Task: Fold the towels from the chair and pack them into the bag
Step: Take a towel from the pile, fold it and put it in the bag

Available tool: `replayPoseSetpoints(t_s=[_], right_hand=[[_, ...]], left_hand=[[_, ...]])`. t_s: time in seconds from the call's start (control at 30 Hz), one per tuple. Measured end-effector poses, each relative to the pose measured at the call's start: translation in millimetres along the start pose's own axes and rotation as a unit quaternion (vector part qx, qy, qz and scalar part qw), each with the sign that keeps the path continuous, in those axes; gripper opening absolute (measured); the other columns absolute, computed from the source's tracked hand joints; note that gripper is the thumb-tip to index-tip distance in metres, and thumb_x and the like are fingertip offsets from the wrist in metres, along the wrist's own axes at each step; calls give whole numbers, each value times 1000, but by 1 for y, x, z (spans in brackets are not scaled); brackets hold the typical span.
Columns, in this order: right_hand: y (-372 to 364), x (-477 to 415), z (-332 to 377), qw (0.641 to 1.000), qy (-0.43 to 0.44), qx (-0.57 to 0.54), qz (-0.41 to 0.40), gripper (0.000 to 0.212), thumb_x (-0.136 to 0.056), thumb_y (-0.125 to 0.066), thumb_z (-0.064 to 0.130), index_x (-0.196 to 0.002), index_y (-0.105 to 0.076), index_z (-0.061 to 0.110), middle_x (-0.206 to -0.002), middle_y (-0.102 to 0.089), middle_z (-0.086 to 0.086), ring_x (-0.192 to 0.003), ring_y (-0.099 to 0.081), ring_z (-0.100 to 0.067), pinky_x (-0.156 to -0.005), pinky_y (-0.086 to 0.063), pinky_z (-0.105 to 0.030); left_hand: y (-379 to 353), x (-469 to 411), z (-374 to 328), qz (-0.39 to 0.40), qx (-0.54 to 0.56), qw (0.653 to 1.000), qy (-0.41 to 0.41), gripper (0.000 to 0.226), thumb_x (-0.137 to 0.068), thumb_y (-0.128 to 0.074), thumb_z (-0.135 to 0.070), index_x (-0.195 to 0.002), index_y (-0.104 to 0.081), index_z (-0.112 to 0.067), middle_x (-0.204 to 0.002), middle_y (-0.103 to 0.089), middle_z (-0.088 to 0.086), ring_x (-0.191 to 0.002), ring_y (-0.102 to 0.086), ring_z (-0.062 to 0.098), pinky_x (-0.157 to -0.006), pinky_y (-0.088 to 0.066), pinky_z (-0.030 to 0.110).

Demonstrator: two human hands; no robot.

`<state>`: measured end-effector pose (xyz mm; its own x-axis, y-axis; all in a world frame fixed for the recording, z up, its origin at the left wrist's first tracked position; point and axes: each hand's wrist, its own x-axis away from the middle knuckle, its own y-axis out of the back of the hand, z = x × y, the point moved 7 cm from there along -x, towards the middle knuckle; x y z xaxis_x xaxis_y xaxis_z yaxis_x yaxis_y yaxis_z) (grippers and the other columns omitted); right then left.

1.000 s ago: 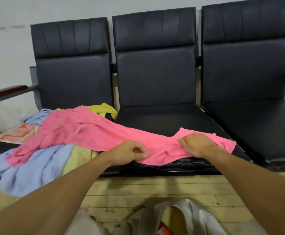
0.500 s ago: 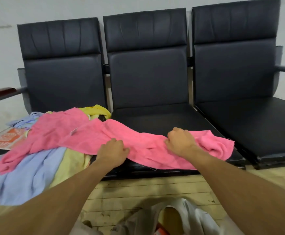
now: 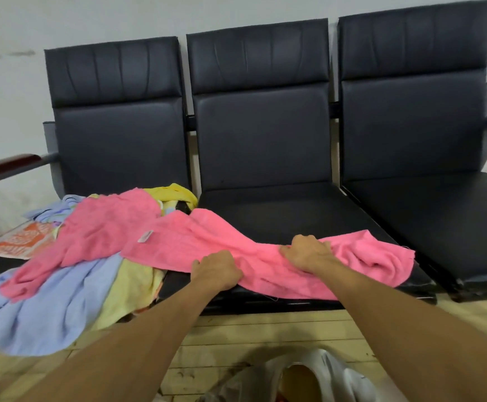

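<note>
A pink towel (image 3: 178, 242) stretches from the heap on the left seat across the front of the middle seat (image 3: 280, 210). My left hand (image 3: 216, 269) grips its near edge with curled fingers. My right hand (image 3: 306, 252) grips the same towel a little further right, and the cloth bunches up beyond it. Under the pink towel lie a light blue towel (image 3: 48, 309), a pale yellow towel (image 3: 132, 288) and a brighter yellow one (image 3: 175, 194). A grey-white bag (image 3: 323, 375) stands open on the floor below my arms.
Three black padded chairs (image 3: 410, 126) stand joined in a row against a white wall. An orange-and-white printed sheet (image 3: 19, 242) lies at the far left of the left seat. A wooden armrest (image 3: 4, 166) sticks out at left. The floor (image 3: 251, 329) is pale wooden boards.
Both hands have slid along the pink towel, gathering it; its right end now bunches up in folds. The hands sit closer together and further onto the seat than a second ago.
</note>
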<state>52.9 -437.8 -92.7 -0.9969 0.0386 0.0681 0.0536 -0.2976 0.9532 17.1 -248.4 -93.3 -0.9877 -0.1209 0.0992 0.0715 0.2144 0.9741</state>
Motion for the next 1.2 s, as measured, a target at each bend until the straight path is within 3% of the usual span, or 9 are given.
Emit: replayPoseSetpoints(t_s=[0.13,0.2,0.27,0.43,0.57,0.73,0.87,1.0,1.2], right_hand=[[4,12,-4,997,47,-12,59,27,-89,-51,31,-100,-66,12,-105,-66,-8,-101,-61,-27,-86,-46,-34],[10,19,-5,993,81,-36,84,21,-84,-58,28,-92,-71,13,-89,-69,-3,-87,-62,-21,-78,-49,-31],[18,26,-11,991,93,-44,84,13,-80,-64,30,-81,-70,19,-72,-63,5,-76,-58,-15,-72,-48,-27],[48,36,-29,983,56,-171,-21,19,-83,-63,29,-71,-55,17,-71,-55,3,-76,-54,-19,-56,-39,-27],[62,34,-34,944,7,-313,-99,26,-87,-58,29,-98,-64,6,-101,-63,-8,-99,-58,-28,-73,-45,-32],[51,19,-43,860,-67,-497,-92,29,-82,-68,26,-104,-64,7,-108,-64,-10,-104,-59,-31,-84,-48,-38],[50,18,-46,767,-85,-634,-52,43,-70,-78,5,-112,-65,6,-110,-67,-16,-102,-63,-33,-91,-52,-49],[56,21,-46,707,-44,-705,-39,54,-67,-76,-9,-117,-63,6,-110,-68,-17,-103,-65,-34,-90,-53,-50],[59,27,-65,687,-44,-723,-61,45,-69,-77,-4,-111,-63,2,-111,-68,-18,-99,-67,-30,-82,-56,-43]], left_hand=[[0,4,-1,12,55,998,-5,22,-94,-46,-28,-108,-52,-12,-114,-59,7,-111,-54,27,-101,-35,40],[0,6,-2,32,193,981,-10,19,-94,-47,-22,-88,-58,-8,-99,-66,12,-92,-62,28,-85,-47,40],[4,16,-3,58,330,942,3,25,-96,-45,-18,-75,-57,-11,-80,-67,5,-69,-62,19,-67,-45,33],[13,23,0,87,570,816,41,24,-101,-43,-13,-121,-50,-3,-99,-69,11,-86,-68,23,-85,-48,39],[24,22,-8,92,684,723,26,32,-102,-39,-11,-131,-45,2,-122,-61,17,-107,-62,27,-94,-48,41],[35,14,-10,62,767,639,18,25,-102,-41,-15,-115,-55,1,-107,-65,15,-96,-64,23,-79,-52,39],[38,10,-1,32,755,654,36,19,-103,-41,-14,-96,-55,-4,-93,-64,11,-81,-63,22,-62,-50,38],[33,6,9,26,744,664,74,13,-101,-44,-12,-96,-52,-4,-98,-60,11,-82,-59,20,-70,-50,40],[31,10,31,15,733,672,102,21,-101,-46,-24,-117,-54,-13,-95,-62,5,-79,-58,16,-52,-53,32]])
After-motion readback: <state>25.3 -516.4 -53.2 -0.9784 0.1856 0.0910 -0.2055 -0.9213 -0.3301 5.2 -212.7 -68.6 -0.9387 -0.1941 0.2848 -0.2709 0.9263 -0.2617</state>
